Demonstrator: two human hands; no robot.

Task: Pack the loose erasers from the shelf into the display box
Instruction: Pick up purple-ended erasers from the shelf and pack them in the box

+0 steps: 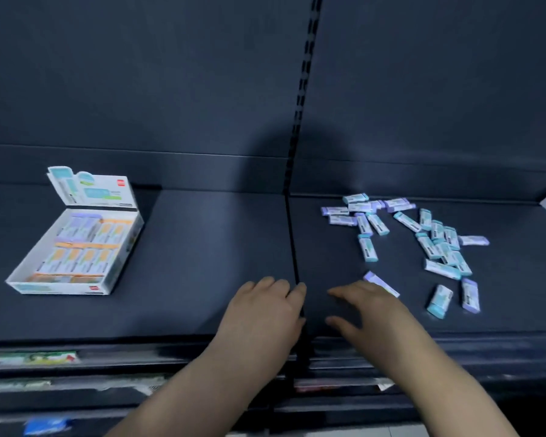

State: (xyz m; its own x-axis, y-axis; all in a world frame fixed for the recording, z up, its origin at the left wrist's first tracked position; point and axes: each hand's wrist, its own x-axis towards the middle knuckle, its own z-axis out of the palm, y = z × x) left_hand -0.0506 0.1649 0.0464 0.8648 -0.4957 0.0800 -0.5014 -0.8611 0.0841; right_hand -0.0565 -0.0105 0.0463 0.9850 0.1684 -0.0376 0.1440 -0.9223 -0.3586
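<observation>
Erasers (435, 244) lie right of my right hand (369, 313), spread and empty, nearer than my loosely curled left hand (265, 310); one purple eraser (383, 284) slants just beside it.

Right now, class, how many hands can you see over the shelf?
2. The left hand is at the middle seam of the shelf; the right hand is just right of it, partly hiding a purple-ended eraser. None seems hidden.
</observation>
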